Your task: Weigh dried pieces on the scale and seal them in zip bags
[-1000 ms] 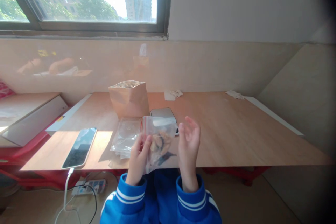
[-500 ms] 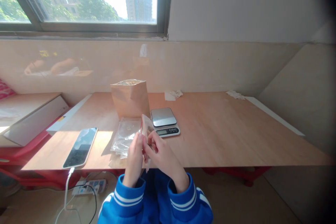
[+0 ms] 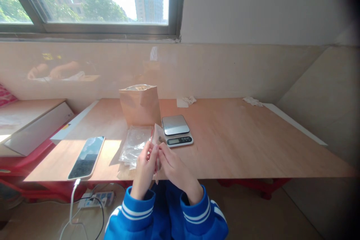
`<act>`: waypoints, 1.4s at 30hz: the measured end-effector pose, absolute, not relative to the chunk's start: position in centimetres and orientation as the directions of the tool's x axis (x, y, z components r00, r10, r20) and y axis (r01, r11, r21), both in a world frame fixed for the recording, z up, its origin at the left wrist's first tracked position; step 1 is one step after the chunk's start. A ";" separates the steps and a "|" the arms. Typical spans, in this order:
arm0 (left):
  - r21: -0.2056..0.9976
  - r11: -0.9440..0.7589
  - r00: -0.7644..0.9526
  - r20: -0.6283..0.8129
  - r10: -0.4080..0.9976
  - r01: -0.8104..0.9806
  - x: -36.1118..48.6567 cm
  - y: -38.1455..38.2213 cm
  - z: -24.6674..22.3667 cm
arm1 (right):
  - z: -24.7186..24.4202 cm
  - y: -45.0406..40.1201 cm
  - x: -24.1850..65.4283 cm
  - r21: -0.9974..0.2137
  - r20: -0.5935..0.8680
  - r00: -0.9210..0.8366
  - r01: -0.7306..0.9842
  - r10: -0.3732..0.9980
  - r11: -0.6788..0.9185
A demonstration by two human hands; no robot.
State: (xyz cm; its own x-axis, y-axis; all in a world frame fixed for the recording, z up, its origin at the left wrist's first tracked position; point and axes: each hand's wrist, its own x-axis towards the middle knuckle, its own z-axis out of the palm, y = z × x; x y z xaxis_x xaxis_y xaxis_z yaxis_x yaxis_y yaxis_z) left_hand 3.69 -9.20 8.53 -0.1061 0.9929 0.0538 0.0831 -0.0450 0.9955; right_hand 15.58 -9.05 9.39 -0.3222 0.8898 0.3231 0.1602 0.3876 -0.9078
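Observation:
Near the front edge of the table, both hands come together on a small clear zip bag with a red line along its top. My left hand pinches the bag's red-lined side. The fingers of my right hand are closed on its other side, close to the left thumb. Something small and dark shows inside the bag, too small to name. Beside the left hand lies a pile of clear plastic bags. Behind it stands a brown paper pouch, its top open. A digital kitchen scale sits just beyond the right hand.
A phone lies at the left with a white charging cable hanging over the table edge. Crumpled tissue and another white scrap lie along the back. A power strip is on the floor below.
My right fingers have shifted up along the bag and closed nearer the left thumb. The bag has turned slightly and leans a little more to the right.

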 end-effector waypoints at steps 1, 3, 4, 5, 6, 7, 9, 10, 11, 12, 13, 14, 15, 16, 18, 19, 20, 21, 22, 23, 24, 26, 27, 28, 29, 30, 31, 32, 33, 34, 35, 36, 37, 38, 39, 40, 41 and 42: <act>0.997 -0.035 -0.108 0.042 0.993 0.063 3.7 -9.2 8.5 | 9.4 -9.1 15.6 -0.907 0.332 -0.318 0.150 0.888 0.393; 1.000 -0.020 -0.107 0.022 0.994 0.021 3.6 -9.2 8.3 | 9.5 -9.1 15.7 -0.908 0.337 -0.316 0.139 0.887 0.395; 1.000 -0.018 -0.104 0.018 0.994 0.006 3.6 -9.1 8.1 | 9.5 -9.1 15.8 -0.911 0.331 -0.320 0.136 0.888 0.389; 1.000 -0.018 -0.102 0.018 0.995 -0.003 3.6 -9.1 8.0 | 9.5 -9.1 15.8 -0.915 0.321 -0.328 0.133 0.888 0.380; 1.000 -0.018 -0.100 0.017 0.995 -0.006 3.6 -9.2 7.9 | 9.5 -9.1 15.8 -0.920 0.310 -0.335 0.129 0.890 0.369; 1.000 -0.015 -0.095 0.014 0.995 -0.009 3.6 -9.2 7.8 | 9.5 -9.1 15.8 -0.927 0.297 -0.342 0.121 0.892 0.355; 1.000 -0.005 -0.081 0.003 0.997 -0.021 3.6 -9.2 7.8 | 9.5 -9.1 15.8 -0.939 0.272 -0.358 0.105 0.893 0.328; 1.000 -0.007 -0.072 0.005 0.997 -0.022 3.6 -9.3 7.8 | 9.5 -9.1 15.8 -0.939 0.267 -0.357 0.112 0.895 0.325; 1.000 -0.014 -0.064 0.013 0.998 -0.017 3.6 -9.3 7.9 | 9.5 -9.1 15.7 -0.935 0.269 -0.348 0.130 0.898 0.331; 1.000 -0.027 -0.057 0.026 0.998 -0.007 3.6 -9.3 8.1 | 9.5 -9.0 15.7 -0.926 0.277 -0.336 0.155 0.900 0.343; 0.999 -0.041 -0.054 0.041 0.998 0.004 3.6 -9.3 8.2 | 9.5 -9.0 15.7 -0.915 0.289 -0.322 0.183 0.902 0.358; 0.998 -0.054 -0.051 0.055 0.997 0.016 3.6 -9.4 8.3 | 9.5 -9.0 15.7 -0.905 0.300 -0.310 0.206 0.902 0.372; 0.998 -0.063 -0.047 0.064 0.997 0.026 3.6 -9.4 8.4 | 9.4 -9.0 15.6 -0.898 0.308 -0.302 0.221 0.902 0.381; 0.997 -0.067 -0.046 0.068 0.997 0.032 3.6 -9.4 8.4 | 9.4 -8.9 15.6 -0.893 0.313 -0.299 0.231 0.901 0.387; 0.997 -0.070 -0.045 0.072 0.996 0.039 3.5 -9.3 8.3 | 9.2 -8.9 15.4 -0.889 0.317 -0.287 0.242 0.904 0.388; 0.997 -0.070 -0.047 0.071 0.996 0.041 3.5 -9.3 8.2 | 9.2 -8.9 15.3 -0.888 0.317 -0.276 0.249 0.907 0.386; 0.997 -0.068 -0.050 0.070 0.996 0.042 3.5 -9.3 8.1 | 9.1 -8.8 15.3 -0.887 0.317 -0.264 0.258 0.911 0.383; 0.997 -0.067 -0.057 0.069 0.996 0.043 3.5 -9.3 8.0 | 9.0 -8.8 15.2 -0.886 0.316 -0.250 0.267 0.915 0.379; 0.997 -0.065 -0.064 0.068 0.996 0.045 3.6 -9.2 7.9 | 8.9 -8.7 15.2 -0.886 0.315 -0.237 0.275 0.919 0.375; 0.997 -0.063 -0.070 0.066 0.995 0.048 3.6 -9.2 7.8 | 8.9 -8.7 15.2 -0.886 0.313 -0.227 0.281 0.922 0.370; 0.997 -0.062 -0.075 0.065 0.995 0.046 3.6 -9.2 7.8 | 8.8 -8.7 15.1 -0.887 0.309 -0.223 0.283 0.924 0.365; 0.999 -0.048 -0.076 0.049 0.996 0.022 3.7 -9.2 7.9 | 8.7 -8.7 15.1 -0.893 0.301 -0.225 0.274 0.927 0.357; 0.999 -0.039 -0.071 0.039 0.997 0.006 3.6 -9.2 8.0 | 8.7 -8.7 15.1 -0.896 0.297 -0.229 0.267 0.927 0.354; 1.000 -0.029 -0.062 0.029 0.998 -0.004 3.6 -9.2 8.1 | 8.6 -8.7 15.0 -0.899 0.294 -0.234 0.263 0.927 0.351; 1.000 -0.021 -0.056 0.020 0.998 -0.004 3.6 -9.2 8.2 | 8.6 -8.8 15.0 -0.899 0.292 -0.240 0.261 0.926 0.351; 1.000 -0.013 -0.053 0.014 0.999 0.007 3.5 -9.2 8.3 | 8.6 -8.8 15.0 -0.898 0.290 -0.245 0.265 0.925 0.352; 1.000 -0.010 -0.054 0.012 0.998 0.025 3.5 -9.2 8.4 | 8.7 -8.9 15.0 -0.895 0.289 -0.251 0.272 0.924 0.353; 0.999 -0.012 -0.058 0.014 0.998 0.043 3.4 -9.2 8.4 | 8.7 -8.9 14.9 -0.891 0.288 -0.254 0.282 0.923 0.356; 0.998 -0.014 -0.064 0.017 0.998 0.055 3.4 -9.2 8.4 | 8.8 -8.9 14.9 -0.886 0.290 -0.256 0.292 0.922 0.360; 0.998 -0.018 -0.066 0.021 0.998 0.059 3.3 -9.2 8.3 | 8.8 -9.0 14.9 -0.883 0.293 -0.254 0.298 0.922 0.362; 0.998 -0.024 -0.063 0.028 0.998 0.058 3.3 -9.2 8.2 | 8.9 -9.0 14.8 -0.881 0.295 -0.250 0.301 0.922 0.364; 0.998 -0.030 -0.053 0.033 0.998 0.055 3.3 -9.2 8.1 | 8.9 -8.9 14.8 -0.881 0.297 -0.243 0.302 0.923 0.363; 0.998 -0.035 -0.044 0.037 0.998 0.049 3.3 -9.3 8.0 | 8.9 -8.9 14.7 -0.882 0.300 -0.232 0.302 0.925 0.362; 0.998 -0.037 -0.039 0.039 0.998 0.040 3.3 -9.3 7.9 | 8.9 -8.8 14.6 -0.882 0.304 -0.216 0.304 0.928 0.360; 0.999 -0.039 -0.041 0.041 0.998 0.032 3.3 -9.3 7.9 | 8.8 -8.8 14.6 -0.882 0.309 -0.194 0.308 0.931 0.357; 0.999 -0.041 -0.046 0.042 0.998 0.023 3.3 -9.4 7.9 | 8.7 -8.7 14.5 -0.881 0.315 -0.166 0.314 0.934 0.353; 0.999 -0.042 -0.053 0.043 0.998 0.015 3.4 -9.4 8.0 | 8.6 -8.6 14.5 -0.880 0.321 -0.140 0.321 0.937 0.349; 0.999 -0.043 -0.060 0.044 0.997 0.010 3.4 -9.5 8.0 | 8.5 -8.5 14.4 -0.881 0.324 -0.115 0.326 0.939 0.344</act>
State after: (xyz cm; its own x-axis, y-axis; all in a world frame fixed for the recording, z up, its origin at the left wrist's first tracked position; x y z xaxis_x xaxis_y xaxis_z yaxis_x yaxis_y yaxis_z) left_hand 3.43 -9.49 8.03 -0.0599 0.9972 0.0437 0.0099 -0.0432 0.9990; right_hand 14.42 -8.55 8.54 -0.1154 0.9391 0.3236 0.3263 0.3435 -0.8806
